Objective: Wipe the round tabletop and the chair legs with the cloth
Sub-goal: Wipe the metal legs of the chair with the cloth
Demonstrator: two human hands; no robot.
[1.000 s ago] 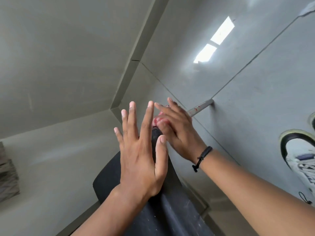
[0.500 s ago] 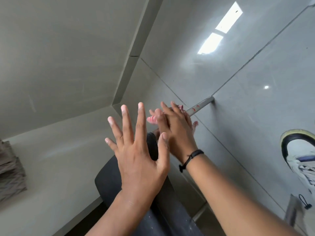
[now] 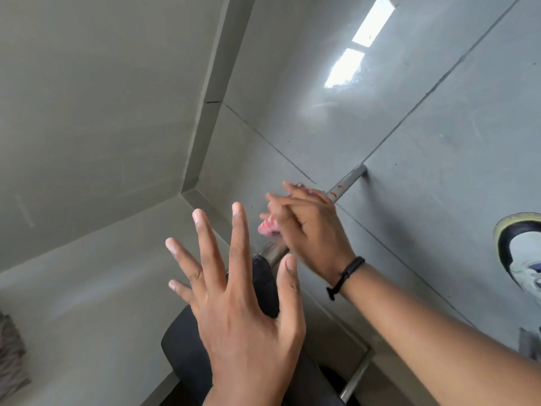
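A metal chair leg (image 3: 347,183) with red marks runs down to the grey tiled floor. My right hand (image 3: 310,227) is wrapped around the middle of that leg and shut on a pink and white cloth (image 3: 268,225), which peeks out at the fingertips. My left hand (image 3: 237,291) is spread flat with fingers apart against the black chair seat (image 3: 187,350), holding nothing. A black seat part (image 3: 265,284) shows between its thumb and fingers. The round tabletop is out of view.
Grey floor tiles (image 3: 439,159) meet a grey wall (image 3: 87,98) at a skirting. A white and black shoe (image 3: 521,253) stands at the right edge. A second metal chair leg (image 3: 355,376) runs low right. Something grey and textured (image 3: 11,356) lies at the left edge.
My right hand has slid with the cloth farther along the chair leg toward the floor. My left hand stays pressed on the seat, fingers spread wider.
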